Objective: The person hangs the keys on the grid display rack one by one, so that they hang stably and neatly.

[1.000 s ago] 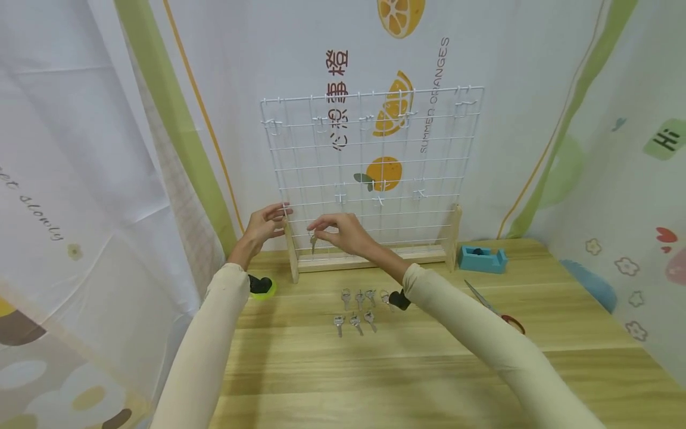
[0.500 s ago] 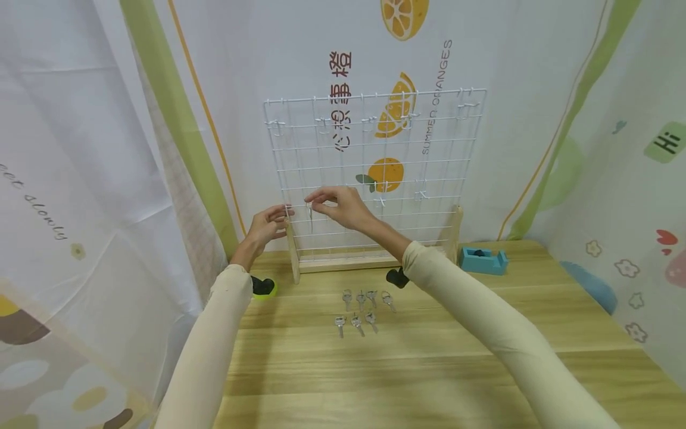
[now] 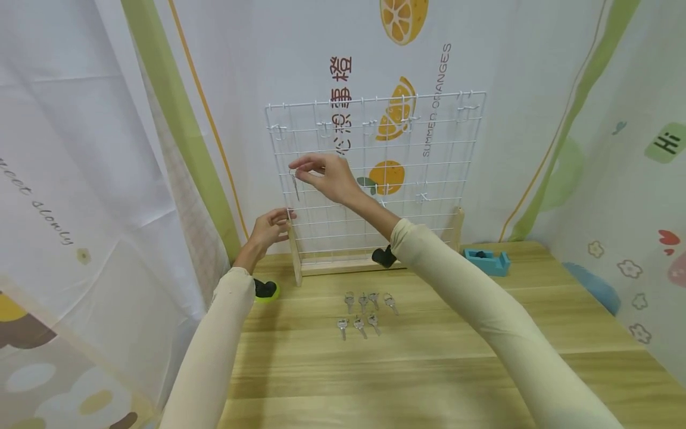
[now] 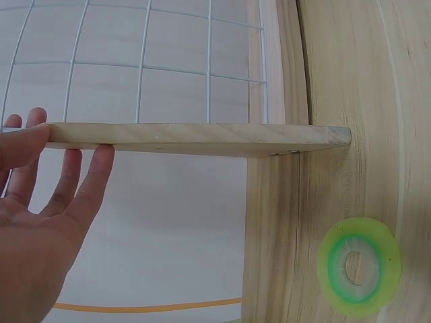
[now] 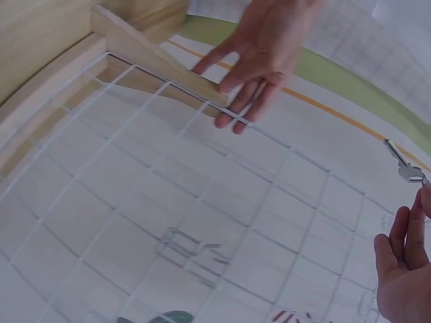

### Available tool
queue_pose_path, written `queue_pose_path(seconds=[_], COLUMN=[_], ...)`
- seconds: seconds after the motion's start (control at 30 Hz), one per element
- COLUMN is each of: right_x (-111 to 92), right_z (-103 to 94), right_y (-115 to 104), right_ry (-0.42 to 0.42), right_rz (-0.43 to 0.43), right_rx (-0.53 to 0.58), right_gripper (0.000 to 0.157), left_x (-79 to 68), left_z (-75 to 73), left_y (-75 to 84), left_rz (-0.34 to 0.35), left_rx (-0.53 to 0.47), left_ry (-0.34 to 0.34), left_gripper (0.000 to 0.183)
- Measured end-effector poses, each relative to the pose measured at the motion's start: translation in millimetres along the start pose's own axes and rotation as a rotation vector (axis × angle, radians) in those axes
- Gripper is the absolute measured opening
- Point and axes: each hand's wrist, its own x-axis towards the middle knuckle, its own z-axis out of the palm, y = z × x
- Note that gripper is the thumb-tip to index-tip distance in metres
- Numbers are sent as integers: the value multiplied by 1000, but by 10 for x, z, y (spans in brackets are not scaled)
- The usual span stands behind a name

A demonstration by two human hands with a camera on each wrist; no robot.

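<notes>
My right hand (image 3: 329,179) pinches a small silver key (image 3: 296,189) by its ring, between thumb and fingertips. The key hangs in front of the left side of a white wire grid (image 3: 429,96), below the upper-left hook (image 3: 277,131). In the right wrist view the key (image 5: 404,167) shows past the grid's edge, above the fingertips. My left hand (image 3: 270,229) grips the top of the left wooden post (image 4: 202,138), thumb on one side and fingers on the other. Several other keys (image 3: 363,302) lie in two rows on the table.
White hooks (image 3: 423,197) hang on the grid at different heights. A blue tape dispenser (image 3: 486,262) stands right of the wooden base (image 3: 343,267). A green tape roll (image 4: 390,269) lies by the left post. Printed curtains close off the back and sides.
My right hand has lifted the key up and a little left, from low on the grid towards its upper-left part. The left hand stays at the post.
</notes>
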Motion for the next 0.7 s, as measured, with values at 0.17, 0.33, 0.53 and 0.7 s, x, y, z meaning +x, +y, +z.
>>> queue_pose_path(seconds=[0.17, 0.33, 0.53, 0.7], right_x=[178, 333, 465, 519], right_z=[-33, -12, 38, 64], right_y=[-171, -322, -419, -449], right_ry=[50, 122, 196, 214], right_rz=[-38, -64, -63, -31], right_rx=[33, 60, 69, 59], right_gripper=[20, 20, 18, 18], left_x=[28, 23, 16, 32], left_z=[-3, -15, 15, 21], left_y=[-80, -106, -100, -127], left_rz=[27, 35, 40, 34], left_rx=[40, 36, 22, 24], left_ry=[19, 39, 30, 30], left_gripper=[47, 47, 48, 48])
